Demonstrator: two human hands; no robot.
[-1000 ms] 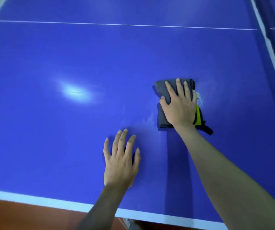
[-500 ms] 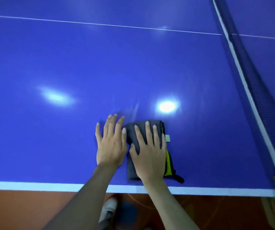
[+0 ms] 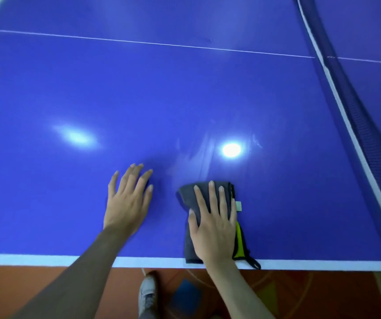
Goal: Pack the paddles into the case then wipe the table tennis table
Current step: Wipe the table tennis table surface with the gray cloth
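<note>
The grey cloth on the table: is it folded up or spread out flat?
Folded. The grey cloth is a thick narrow pad under the right hand, with layered edges and yellow trim at its right side.

Folded grey cloth (image 3: 190, 196) lies at blue table's (image 3: 138, 93) near edge.

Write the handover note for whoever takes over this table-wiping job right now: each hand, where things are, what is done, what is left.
Left hand: flat on the table tennis table, holding nothing.
Right hand: fingers straight, pressing the folded grey cloth at the near white edge.
Net: to the right.
Done: smear marks show just beyond the cloth. No paddles or case in view, so packing cannot be confirmed.
Left: probably the rest of the surface.
</note>
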